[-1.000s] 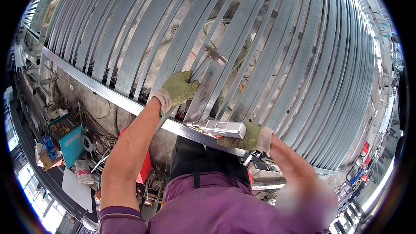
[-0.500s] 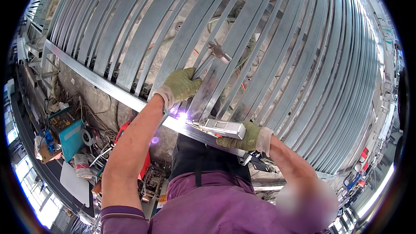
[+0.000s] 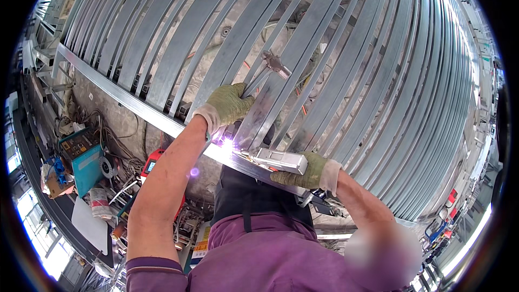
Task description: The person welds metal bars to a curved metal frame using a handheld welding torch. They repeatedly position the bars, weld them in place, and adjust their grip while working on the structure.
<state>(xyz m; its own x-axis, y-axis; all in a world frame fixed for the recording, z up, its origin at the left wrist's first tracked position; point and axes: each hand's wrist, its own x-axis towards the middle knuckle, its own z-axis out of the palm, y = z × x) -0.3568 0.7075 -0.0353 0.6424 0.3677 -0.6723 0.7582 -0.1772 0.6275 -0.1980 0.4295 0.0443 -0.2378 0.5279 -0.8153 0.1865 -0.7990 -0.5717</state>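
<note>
My gloved left hand is closed around the handle of a hammer, whose metal head lies over the grey steel bars. In my gloved right hand is a box-shaped silver welding torch, its nozzle pointing left. A bright white-violet weld arc burns at the nozzle tip, where the bars meet the long front rail of the frame. Glare hides the joint itself. The left wrist is just above and left of the arc.
To the left, below the rail, stand a teal machine with a control panel and a red device among tangled cables. A white sheet lies near them. Long parallel bars stretch away to the far right.
The arc glows on at nearly the same spot, with a larger flare. Both hands keep their holds, and the view has shifted slightly.
</note>
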